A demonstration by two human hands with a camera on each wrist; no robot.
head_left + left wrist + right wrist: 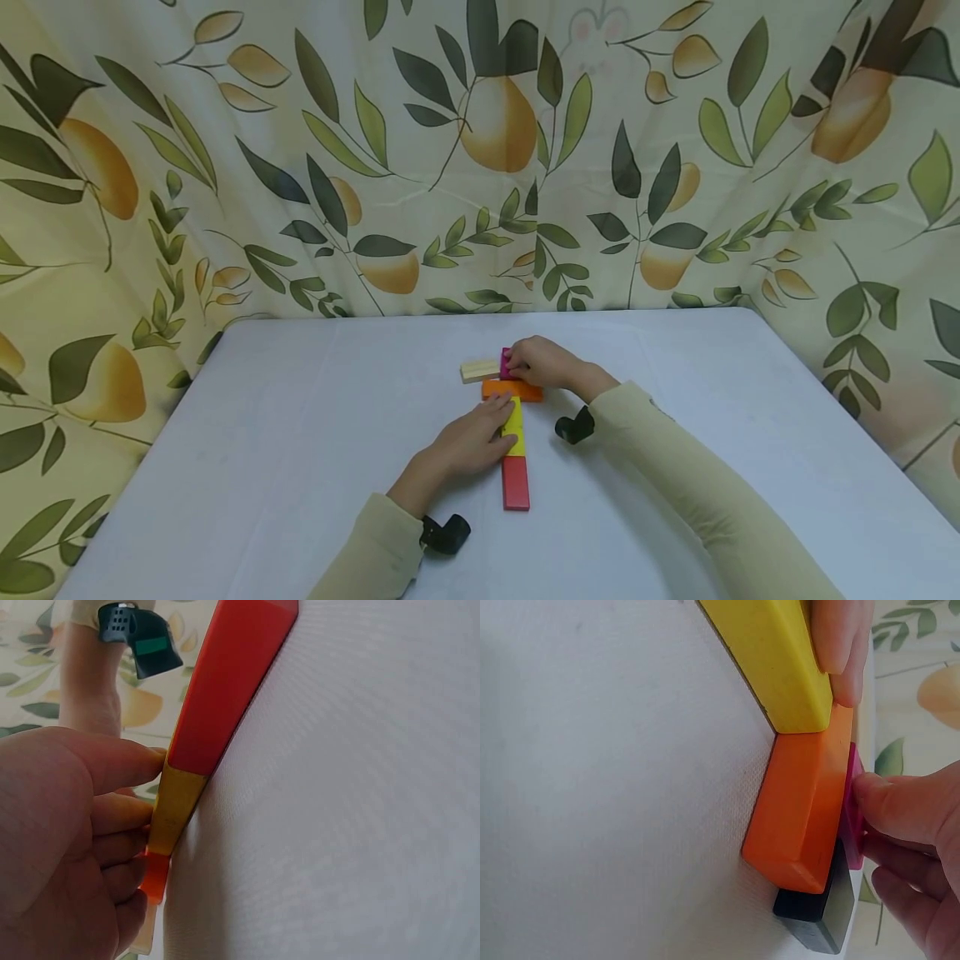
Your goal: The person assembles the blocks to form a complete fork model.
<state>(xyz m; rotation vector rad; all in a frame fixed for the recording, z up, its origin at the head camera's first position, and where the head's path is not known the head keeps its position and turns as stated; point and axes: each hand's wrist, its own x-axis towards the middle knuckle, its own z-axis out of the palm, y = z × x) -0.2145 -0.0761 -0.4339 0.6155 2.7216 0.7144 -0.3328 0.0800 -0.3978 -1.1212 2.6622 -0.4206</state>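
Observation:
Flat coloured blocks lie joined on the table. A red block [515, 483] is nearest, then a yellow section [513, 427], then an orange block [532, 392] set crosswise. My left hand [467, 437] rests along the yellow section, fingers fairly straight, fingertips reaching the orange block; its thumb [127, 763] lies near the red-yellow joint. Beyond the orange block, my right hand [551, 364] pinches a magenta block [850, 814] between thumb and fingers. Below that hand, a black block [821, 919] lies against the orange one, hidden in the head view.
A pale wooden block [480, 372] lies left of the magenta one, behind the orange block. White cloth covers the table [300, 467]. A fruit-and-leaf patterned curtain [420, 208] hangs behind its far edge. Each wrist carries a black camera [576, 426].

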